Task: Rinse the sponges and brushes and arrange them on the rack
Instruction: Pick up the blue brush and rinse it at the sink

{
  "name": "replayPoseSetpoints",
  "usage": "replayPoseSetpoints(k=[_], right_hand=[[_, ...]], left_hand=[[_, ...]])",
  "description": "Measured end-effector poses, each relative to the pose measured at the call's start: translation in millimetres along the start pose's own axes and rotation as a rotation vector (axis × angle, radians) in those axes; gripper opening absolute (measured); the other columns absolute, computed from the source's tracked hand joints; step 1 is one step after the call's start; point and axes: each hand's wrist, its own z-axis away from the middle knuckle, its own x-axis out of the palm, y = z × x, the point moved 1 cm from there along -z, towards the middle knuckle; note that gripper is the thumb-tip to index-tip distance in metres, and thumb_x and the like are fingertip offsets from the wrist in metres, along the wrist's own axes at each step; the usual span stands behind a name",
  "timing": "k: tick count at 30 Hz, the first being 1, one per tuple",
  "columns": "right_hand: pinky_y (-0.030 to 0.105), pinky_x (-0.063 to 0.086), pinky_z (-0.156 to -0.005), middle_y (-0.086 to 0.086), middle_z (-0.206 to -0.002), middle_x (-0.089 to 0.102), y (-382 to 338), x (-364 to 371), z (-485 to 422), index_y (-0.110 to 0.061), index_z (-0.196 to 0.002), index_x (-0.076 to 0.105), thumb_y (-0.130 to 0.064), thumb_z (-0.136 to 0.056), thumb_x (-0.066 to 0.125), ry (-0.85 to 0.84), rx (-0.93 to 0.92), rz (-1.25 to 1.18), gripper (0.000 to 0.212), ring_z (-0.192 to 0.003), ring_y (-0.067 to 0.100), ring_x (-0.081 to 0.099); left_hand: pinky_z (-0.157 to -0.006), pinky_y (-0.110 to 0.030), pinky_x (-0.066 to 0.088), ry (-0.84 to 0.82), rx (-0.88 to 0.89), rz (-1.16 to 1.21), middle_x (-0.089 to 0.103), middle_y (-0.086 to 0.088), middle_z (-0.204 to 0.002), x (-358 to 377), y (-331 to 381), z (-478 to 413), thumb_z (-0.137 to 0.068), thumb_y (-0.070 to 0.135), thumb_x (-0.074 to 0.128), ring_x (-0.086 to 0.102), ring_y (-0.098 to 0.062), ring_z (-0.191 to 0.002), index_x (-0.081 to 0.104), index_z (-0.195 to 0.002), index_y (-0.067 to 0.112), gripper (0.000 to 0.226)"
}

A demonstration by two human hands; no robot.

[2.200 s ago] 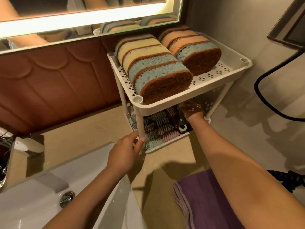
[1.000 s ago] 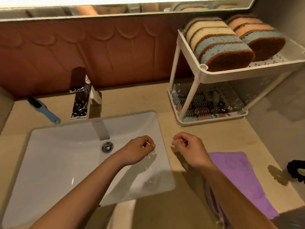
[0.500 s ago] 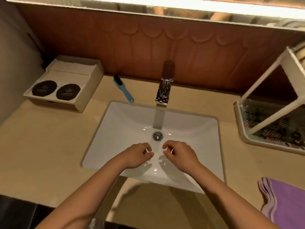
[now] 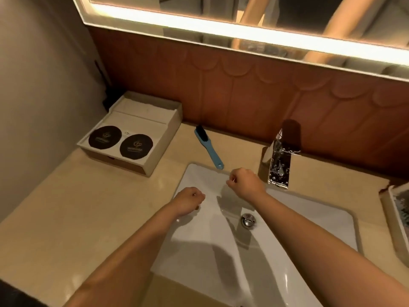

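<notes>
The beige counter (image 4: 73, 220) fills most of what I see, running from the grey wall on my left to the brown scalloped backsplash (image 4: 276, 103) behind. Above that hangs the mirror (image 4: 287, 12) with its glowing strip along the lower edge. Set into the counter is the white sink (image 4: 294, 220), its basin bare apart from the chrome drain plug (image 4: 249, 220) near the middle. The chrome faucet (image 4: 279, 165) stands at the back rim, spout pointing toward me.

In the far left corner sits a cream tray box (image 4: 163, 138) with two round dark coasters (image 4: 120, 140) lying side by side in its front section. At the far right edge only a sliver of the rack (image 4: 396, 209) shows, too cropped for me to make out what is on it.

My left hand (image 4: 190, 201) hovers over the sink's left rim, curled into a loose fist with nothing visible in it. My right hand (image 4: 244, 182) is over the back left of the basin, also curled shut, thumb pinched against forefinger; whether something tiny sits in the pinch, I cannot tell.

The blue brush (image 4: 208, 149), dark bristles at its far end, lies on the counter between the box and faucet, its handle tip just beside the sink's back corner, near my right hand but untouched.
</notes>
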Motion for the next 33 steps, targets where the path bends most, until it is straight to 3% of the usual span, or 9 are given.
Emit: replayPoseSetpoints(k=[3,11,15,23,27,29,31,33], right_hand=[[0.031,0.041,-0.068,0.010,-0.103,0.065,-13.4,1.3,-32.1,-0.013,-0.099,0.061,-0.028,-0.092,0.051,0.028,0.010,0.092,0.019,-0.094,0.032,0.060],[0.031,0.039,-0.071,0.010,-0.117,0.055,-35.0,7.8,-82.0,-0.012,-0.120,0.052,-0.035,-0.094,0.050,0.049,0.058,0.239,0.035,-0.106,0.030,0.057],[0.031,0.038,-0.074,0.008,-0.120,0.053,-38.0,10.7,-94.7,-0.014,-0.123,0.050,-0.033,-0.093,0.051,-0.005,0.121,0.257,0.035,-0.110,0.028,0.055],[0.033,0.041,-0.073,0.013,-0.119,0.056,-40.1,17.4,-103.5,-0.009,-0.121,0.045,-0.020,-0.089,0.058,-0.023,0.194,0.013,0.036,-0.107,0.032,0.056],[0.031,0.042,-0.072,0.014,-0.112,0.059,-39.0,20.1,-99.3,-0.010,-0.112,0.055,-0.021,-0.089,0.055,-0.050,0.140,-0.062,0.026,-0.101,0.033,0.058],[0.028,0.037,-0.070,0.015,-0.106,0.059,-37.7,21.6,-91.4,-0.007,-0.108,0.057,-0.021,-0.090,0.054,-0.026,0.067,-0.184,0.023,-0.098,0.033,0.056],[0.025,0.035,-0.068,0.011,-0.090,0.058,-36.4,21.4,-79.0,-0.009,-0.097,0.059,-0.019,-0.091,0.055,0.021,0.010,-0.342,0.013,-0.085,0.026,0.054],[0.026,0.035,-0.066,0.001,-0.074,0.054,-33.7,22.2,-61.0,-0.014,-0.086,0.058,-0.016,-0.089,0.056,0.052,-0.025,-0.472,0.004,-0.075,0.020,0.050]], left_hand=[[-0.056,-0.022,0.037,0.034,-0.064,0.179,0.059,-0.003,-0.093,-7.1,1.9,-18.4,-0.095,0.023,0.045,0.058,-0.010,-0.074,0.057,-0.099,0.012,0.017],[-0.050,-0.021,0.027,-0.013,-0.156,0.502,0.050,0.000,-0.067,-12.2,-2.0,-47.4,-0.092,0.016,0.048,0.046,-0.010,-0.053,0.052,-0.079,0.016,0.013],[-0.049,-0.020,0.030,0.018,-0.149,0.527,0.053,0.000,-0.072,-15.7,0.6,-52.9,-0.093,0.017,0.046,0.049,-0.010,-0.058,0.054,-0.088,0.014,0.009],[-0.060,-0.021,0.040,-0.008,-0.124,0.564,0.060,-0.003,-0.096,-17.3,13.5,-51.5,-0.096,0.021,0.041,0.058,-0.012,-0.081,0.056,-0.102,0.014,0.017],[-0.054,-0.019,0.035,-0.020,-0.118,0.638,0.056,0.000,-0.084,-12.1,20.8,-47.4,-0.094,0.019,0.042,0.055,-0.010,-0.069,0.057,-0.093,0.016,0.015],[-0.051,-0.018,0.034,0.008,-0.113,0.665,0.055,0.001,-0.081,-10.6,23.3,-45.4,-0.095,0.022,0.044,0.054,-0.009,-0.068,0.058,-0.100,0.015,0.017],[-0.059,-0.023,0.044,0.047,-0.099,0.718,0.060,-0.005,-0.092,-11.0,23.7,-43.2,-0.095,0.028,0.046,0.061,-0.016,-0.081,0.057,-0.117,0.011,0.029],[-0.089,-0.038,0.049,0.076,-0.103,0.825,0.061,-0.016,-0.117,-12.8,20.6,-40.0,-0.096,0.033,0.047,0.060,-0.030,-0.110,0.050,-0.128,0.010,0.040]])
